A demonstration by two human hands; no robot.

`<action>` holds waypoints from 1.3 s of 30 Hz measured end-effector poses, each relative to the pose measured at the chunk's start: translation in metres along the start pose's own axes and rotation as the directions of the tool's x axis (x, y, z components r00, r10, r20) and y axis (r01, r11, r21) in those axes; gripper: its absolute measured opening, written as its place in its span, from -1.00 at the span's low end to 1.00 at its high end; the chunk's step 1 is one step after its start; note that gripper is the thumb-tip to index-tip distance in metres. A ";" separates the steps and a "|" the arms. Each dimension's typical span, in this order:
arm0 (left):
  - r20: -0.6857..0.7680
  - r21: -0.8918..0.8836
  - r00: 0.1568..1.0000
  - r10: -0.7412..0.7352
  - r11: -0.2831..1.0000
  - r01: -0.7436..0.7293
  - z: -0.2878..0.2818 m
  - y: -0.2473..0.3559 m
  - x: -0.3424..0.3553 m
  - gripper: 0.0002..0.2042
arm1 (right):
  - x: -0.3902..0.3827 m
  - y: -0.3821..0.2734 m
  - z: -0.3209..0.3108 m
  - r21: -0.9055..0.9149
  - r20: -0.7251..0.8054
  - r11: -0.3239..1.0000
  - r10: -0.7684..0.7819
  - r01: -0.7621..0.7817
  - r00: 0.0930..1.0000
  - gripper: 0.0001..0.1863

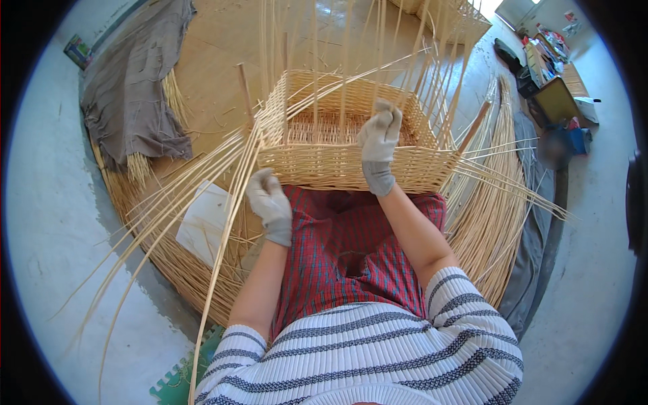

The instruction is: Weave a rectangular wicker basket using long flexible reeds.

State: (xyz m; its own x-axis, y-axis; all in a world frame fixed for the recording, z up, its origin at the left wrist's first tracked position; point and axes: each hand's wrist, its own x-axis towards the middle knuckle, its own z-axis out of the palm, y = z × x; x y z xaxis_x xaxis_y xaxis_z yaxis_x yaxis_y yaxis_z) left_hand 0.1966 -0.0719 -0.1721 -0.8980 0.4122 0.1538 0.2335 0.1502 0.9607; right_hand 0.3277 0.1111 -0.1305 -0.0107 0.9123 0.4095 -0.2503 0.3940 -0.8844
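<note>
A half-woven wicker basket [358, 165] rests across my lap, its upright stakes [343, 74] rising from the walls. My right hand [380, 138], in a pale glove with a grey cuff, is at the front wall, its fingers pinched around one upright stake above the weave. Beside the basket's front left corner is my gloved left hand [268, 202]. Its fingers are curled, and whatever they hold is hidden. Long loose wicker strands [196, 182] fan out from that corner to the left and toward me. More strand ends [506, 181] stick out at the right corner.
Bundles of wicker rods [486, 229] lie to the right, and others [182, 270] to the left. A grey cloth [138, 81] covers a bundle at the far left. Wooden sticks [474, 126] stand at the basket's corners. Another basket [459, 23] sits at the back.
</note>
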 end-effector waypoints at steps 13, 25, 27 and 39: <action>0.733 0.217 0.613 -0.294 0.956 0.198 0.060 0.063 0.064 -0.59 | 0.089 -0.058 0.073 -0.531 0.601 0.462 -0.385 0.711 0.700 -0.30; 0.395 -0.104 0.892 0.222 0.975 -0.196 0.073 0.076 0.040 -0.80 | -0.020 -0.001 -0.147 0.282 0.026 0.891 0.364 -0.356 0.931 -0.85; 0.467 -0.111 0.793 0.391 0.916 -0.386 0.091 0.090 0.023 -0.82 | -0.024 -0.021 -0.150 0.202 -0.113 0.824 0.556 -0.529 0.823 -0.87; 0.763 0.135 0.584 -0.276 0.952 0.274 0.141 0.090 0.014 -0.77 | 0.094 -0.076 -0.077 -0.567 0.319 0.774 -0.109 0.281 0.942 -0.55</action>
State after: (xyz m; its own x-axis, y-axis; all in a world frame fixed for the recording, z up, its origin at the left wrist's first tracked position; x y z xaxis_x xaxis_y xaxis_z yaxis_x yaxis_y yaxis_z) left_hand 0.2579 0.0743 -0.1163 -0.3048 0.8850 -0.3518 0.0270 0.3773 0.9257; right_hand 0.4203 0.1756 -0.0426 -0.2913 0.7805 0.5532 0.3523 0.6252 -0.6965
